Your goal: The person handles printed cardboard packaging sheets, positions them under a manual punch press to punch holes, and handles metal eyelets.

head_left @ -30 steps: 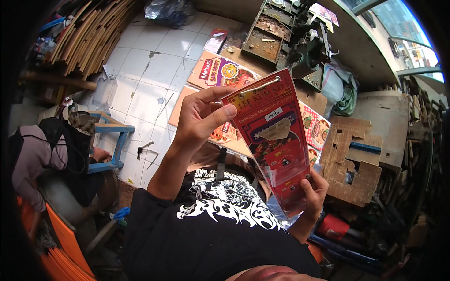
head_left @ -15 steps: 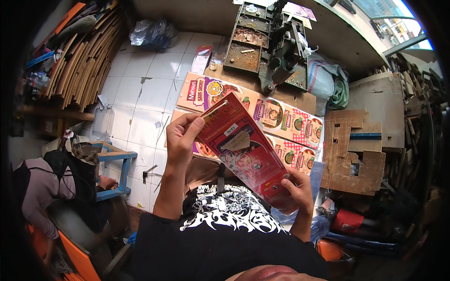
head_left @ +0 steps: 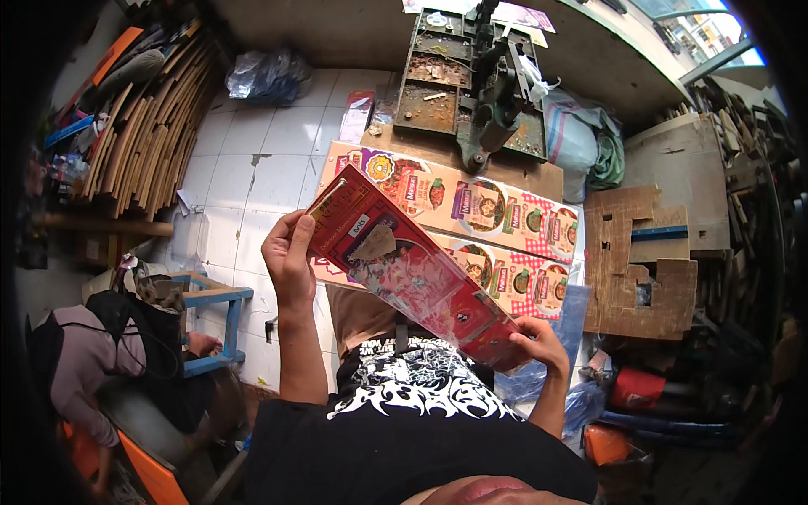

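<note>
A long, narrow red printed panel (head_left: 412,273) in shiny clear plastic hangs tilted between my hands, its upper end to the left. A torn beige paper patch sits on its face, and something metallic shows at its top corner. My left hand (head_left: 290,252) pinches the upper left end between thumb and fingers. At the lower right end, my right hand (head_left: 541,343) grips the edge, thumb on top. Beneath it lie cream printed panels with food pictures, an upper one (head_left: 446,199) and a lower one (head_left: 497,273), partly covered by the red panel.
Beyond the panels stands a dark metal press (head_left: 488,126) with a compartmented tray (head_left: 427,84) of small bits. Cut brown cardboard (head_left: 610,278) lies at the right. To the left are stacked boards (head_left: 151,126), a blue-framed stool (head_left: 223,328) and another person (head_left: 93,345) bending down.
The red panel has swung to a flatter slant, its upper end moving left. My left hand moved left with it; my right hand shifted slightly right and down. Both keep their hold.
</note>
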A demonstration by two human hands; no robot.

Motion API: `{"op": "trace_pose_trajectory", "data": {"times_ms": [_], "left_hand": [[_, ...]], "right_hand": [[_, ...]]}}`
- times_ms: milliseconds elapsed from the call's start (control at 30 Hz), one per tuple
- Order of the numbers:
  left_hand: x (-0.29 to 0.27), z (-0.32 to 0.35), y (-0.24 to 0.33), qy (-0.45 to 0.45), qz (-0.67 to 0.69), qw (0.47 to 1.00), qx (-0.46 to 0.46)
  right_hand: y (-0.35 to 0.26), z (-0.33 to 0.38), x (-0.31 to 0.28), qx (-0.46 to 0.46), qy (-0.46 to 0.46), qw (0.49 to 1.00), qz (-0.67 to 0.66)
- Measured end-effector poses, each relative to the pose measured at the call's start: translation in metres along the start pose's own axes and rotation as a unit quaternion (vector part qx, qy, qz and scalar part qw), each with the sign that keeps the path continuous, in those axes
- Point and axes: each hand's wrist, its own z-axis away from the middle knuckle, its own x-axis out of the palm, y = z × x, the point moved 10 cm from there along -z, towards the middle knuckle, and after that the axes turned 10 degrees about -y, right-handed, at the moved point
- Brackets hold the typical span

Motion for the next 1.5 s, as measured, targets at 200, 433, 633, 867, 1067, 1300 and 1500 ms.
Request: {"op": "trace_pose_trajectory", "data": {"times_ms": [200,433,633,867,1067,1300,1500], "left_hand": [[-0.018,-0.008,-0.017,0.036,-0.017,0.999,-0.012],[0.025,-0.006,-0.003,-0.082,0.139,0.986,0.043],[0.069,0.019,-0.065,-0.201,0.149,0.968,-0.030],[0.110,0.050,-0.101,-0.250,0.135,0.957,-0.056],[0.088,0.008,-0.083,-0.163,0.093,0.982,-0.024],[0.064,-0.063,-0.061,-0.172,0.061,0.982,-0.053],[0.047,-0.177,-0.053,-0.187,-0.013,0.977,-0.107]], "right_hand": [[-0.007,0.006,-0.022,-0.113,0.137,0.976,-0.129],[-0.061,0.006,-0.024,-0.165,0.155,0.974,0.000],[-0.108,-0.038,-0.005,-0.187,0.134,0.965,-0.127],[-0.160,-0.100,0.019,-0.283,0.172,0.926,-0.179],[-0.178,-0.145,0.036,-0.324,0.146,0.915,-0.191],[-0.116,-0.158,0.016,-0.225,0.220,0.941,-0.126],[-0.093,-0.167,0.010,-0.253,0.183,0.925,-0.219]]}}
